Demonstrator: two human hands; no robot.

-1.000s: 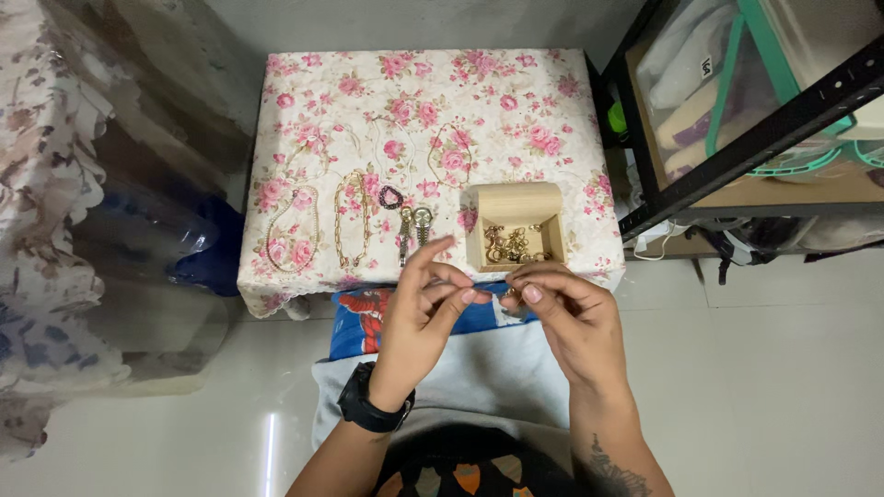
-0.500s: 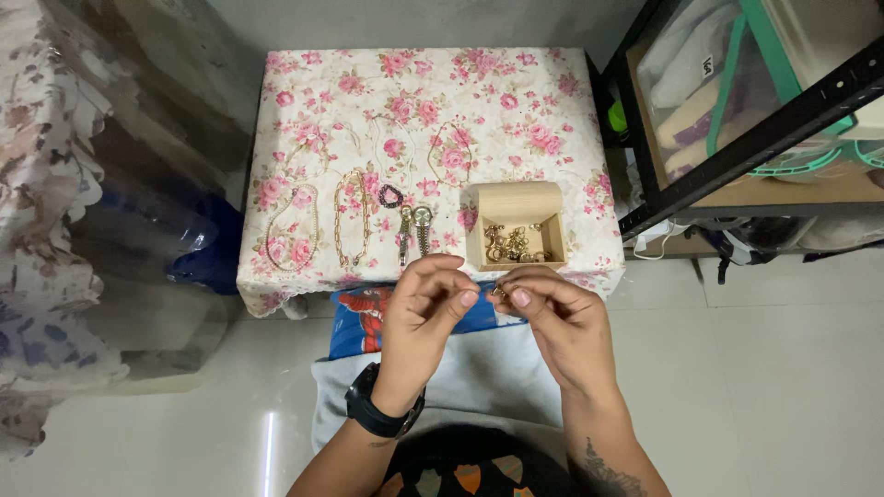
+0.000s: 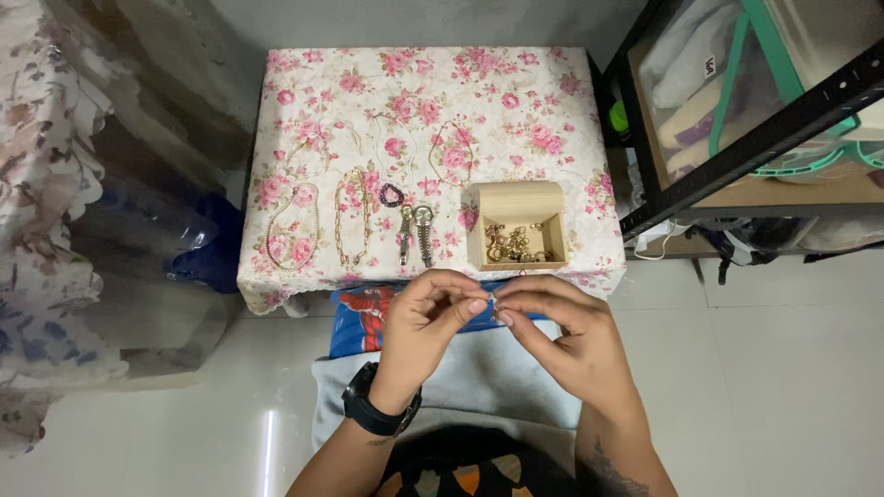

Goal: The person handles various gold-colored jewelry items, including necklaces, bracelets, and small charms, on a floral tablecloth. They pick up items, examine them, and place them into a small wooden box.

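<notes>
Both the left hand (image 3: pixel 425 317) and right hand (image 3: pixel 564 331) pinch a tiny jewellery piece (image 3: pixel 494 308) just off the table's (image 3: pixel 589 120) near edge, where a slipped pinch would likely drop it into the lap.

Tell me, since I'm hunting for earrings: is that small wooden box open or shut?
Open. The wooden box stands with its lid up, and gold jewellery shows inside.
</notes>
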